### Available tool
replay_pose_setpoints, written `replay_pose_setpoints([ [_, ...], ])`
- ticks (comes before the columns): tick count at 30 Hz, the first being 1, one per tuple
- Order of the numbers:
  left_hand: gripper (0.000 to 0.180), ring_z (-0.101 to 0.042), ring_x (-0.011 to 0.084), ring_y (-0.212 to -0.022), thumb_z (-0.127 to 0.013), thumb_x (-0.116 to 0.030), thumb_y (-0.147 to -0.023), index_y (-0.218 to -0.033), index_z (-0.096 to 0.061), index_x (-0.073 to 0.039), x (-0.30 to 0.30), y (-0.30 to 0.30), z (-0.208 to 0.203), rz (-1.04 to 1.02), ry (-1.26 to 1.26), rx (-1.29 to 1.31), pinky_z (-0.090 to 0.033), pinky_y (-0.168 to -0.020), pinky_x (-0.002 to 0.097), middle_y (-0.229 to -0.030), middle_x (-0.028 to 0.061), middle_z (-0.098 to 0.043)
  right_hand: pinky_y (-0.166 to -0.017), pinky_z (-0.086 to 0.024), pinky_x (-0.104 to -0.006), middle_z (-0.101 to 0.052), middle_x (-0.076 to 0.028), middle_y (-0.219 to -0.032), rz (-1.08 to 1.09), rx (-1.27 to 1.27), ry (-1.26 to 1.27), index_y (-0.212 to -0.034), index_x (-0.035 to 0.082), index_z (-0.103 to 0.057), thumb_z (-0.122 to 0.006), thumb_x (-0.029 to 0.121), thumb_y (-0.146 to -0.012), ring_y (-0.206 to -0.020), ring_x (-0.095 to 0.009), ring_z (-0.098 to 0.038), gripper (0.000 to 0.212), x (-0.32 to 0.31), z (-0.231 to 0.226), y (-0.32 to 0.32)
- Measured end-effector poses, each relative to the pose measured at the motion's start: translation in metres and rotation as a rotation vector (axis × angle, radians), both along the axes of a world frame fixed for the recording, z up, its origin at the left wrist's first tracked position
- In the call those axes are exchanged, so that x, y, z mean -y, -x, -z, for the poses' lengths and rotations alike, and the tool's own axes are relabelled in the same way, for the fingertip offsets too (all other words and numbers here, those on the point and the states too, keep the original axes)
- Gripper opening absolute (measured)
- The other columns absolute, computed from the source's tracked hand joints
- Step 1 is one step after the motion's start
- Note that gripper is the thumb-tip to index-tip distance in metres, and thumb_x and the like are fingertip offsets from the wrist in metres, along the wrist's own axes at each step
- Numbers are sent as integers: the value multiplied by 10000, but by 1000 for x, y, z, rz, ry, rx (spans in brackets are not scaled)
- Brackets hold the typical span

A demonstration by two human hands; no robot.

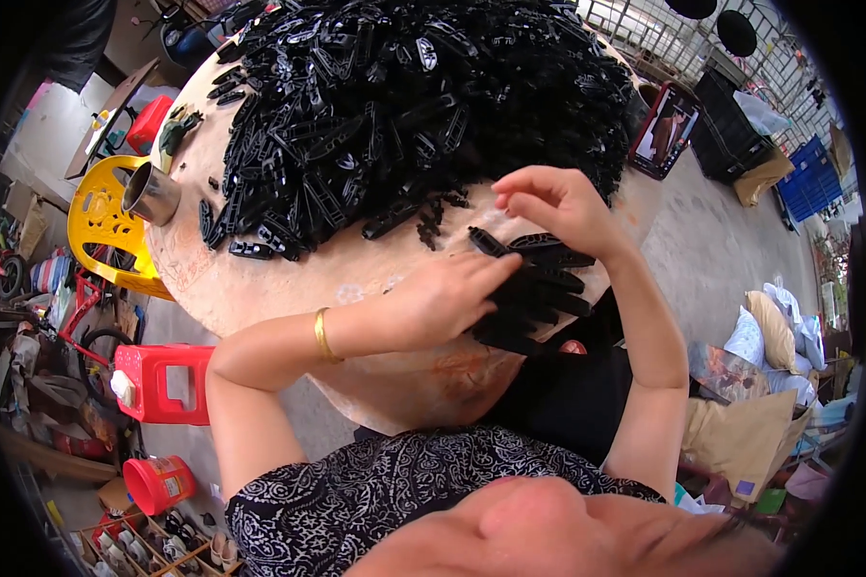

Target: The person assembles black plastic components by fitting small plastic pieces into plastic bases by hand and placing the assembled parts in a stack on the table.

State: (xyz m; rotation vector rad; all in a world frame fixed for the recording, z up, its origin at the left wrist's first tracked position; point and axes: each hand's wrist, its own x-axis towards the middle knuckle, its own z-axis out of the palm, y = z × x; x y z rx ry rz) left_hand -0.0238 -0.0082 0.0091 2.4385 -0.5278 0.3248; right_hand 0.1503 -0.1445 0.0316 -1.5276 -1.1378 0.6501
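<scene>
A big heap of slim, black, glossy plastic parts (356, 125) covers the far side of a round, pale table. My left hand (443, 298) lies palm down at the near edge, its fingers closed on a black plastic part (489, 242) whose end sticks out past them. Beside and below these fingers, several similar parts (553, 279) lie together, partly hidden by the hand. Slightly above and to the right, my right hand (566, 210) hovers with thumb and forefinger bent toward each other; anything between the tips is too small to make out. Small black scraps (433, 221) lie between heap and hands.
On the table (212, 279), a metal cup (152, 195) stands at the left edge. A phone (664, 130) leans at the right edge. A yellow chair (106, 216), red stool (164, 385) and red bucket (159, 484) stand to the left; sacks (770, 332) lie to the right.
</scene>
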Motion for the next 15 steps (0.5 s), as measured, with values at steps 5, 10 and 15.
replay_pose_setpoints([
  [5,336,-542,307,-915,-744,-247,-738,-973,-609,-47,-18,-7,-17,-75,-63,92,-480,-801,377,-962,101,-575,-629,-504,-299,-646,-118,-814,83,661,-70,-885,42,-689,-671,92,-788,-712,-227,-638,111,-20,25,-3],
  [10,260,-571,277,-837,-713,-255,-746,-769,-597,-23,-58,-4,-22,-677,-684,-92,-502,-681,358,-854,112,-556,-630,-504,-351,-615,-98,-782,116,829,13,-838,71,-672,-689,186,-771,-717,-291,-622,134,-45,32,9],
  [15,208,-571,284,-820,-677,-195,-769,-805,-579,-15,-67,-10,-9,-586,-719,-77,-502,-671,371,-834,120,-558,-671,-506,-389,-614,-103,-817,132,918,134,-826,58,-650,-682,193,-764,-755,-305,-623,152,-48,40,5],
])
